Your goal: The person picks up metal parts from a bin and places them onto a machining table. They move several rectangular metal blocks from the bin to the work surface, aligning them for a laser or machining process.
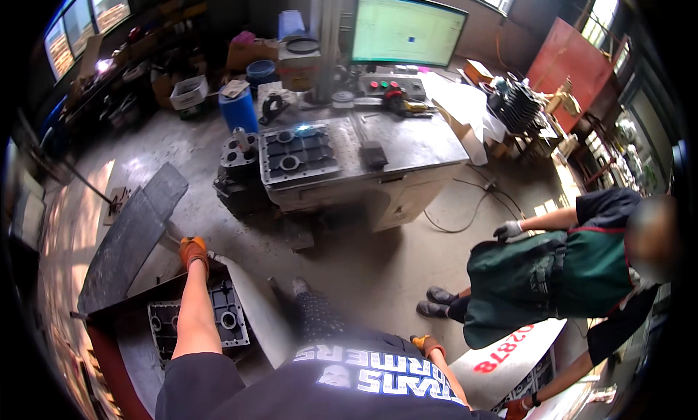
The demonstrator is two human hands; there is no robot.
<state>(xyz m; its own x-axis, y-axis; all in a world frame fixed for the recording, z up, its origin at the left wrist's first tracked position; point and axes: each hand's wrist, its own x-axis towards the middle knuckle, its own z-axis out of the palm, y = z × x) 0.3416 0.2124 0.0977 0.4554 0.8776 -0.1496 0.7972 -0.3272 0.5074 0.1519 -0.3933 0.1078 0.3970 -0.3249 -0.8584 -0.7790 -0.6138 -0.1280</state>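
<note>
My left hand, in an orange work glove, is closed over the far edge of a metal bin at the lower left. Beneath my left forearm, a grey cast cover plate with round holes and a bolt-hole rim lies in this bin; my arm hides its middle. My right hand, in an orange and yellow glove, is low beside my body at the right. Its fingers are small and partly hidden, and nothing shows in them.
A workbench ahead carries another cast plate under a bright blue spot. A monitor stands behind it. At the right, a co-worker in a green apron reaches to a white bin holding castings. A cable loops over the floor.
</note>
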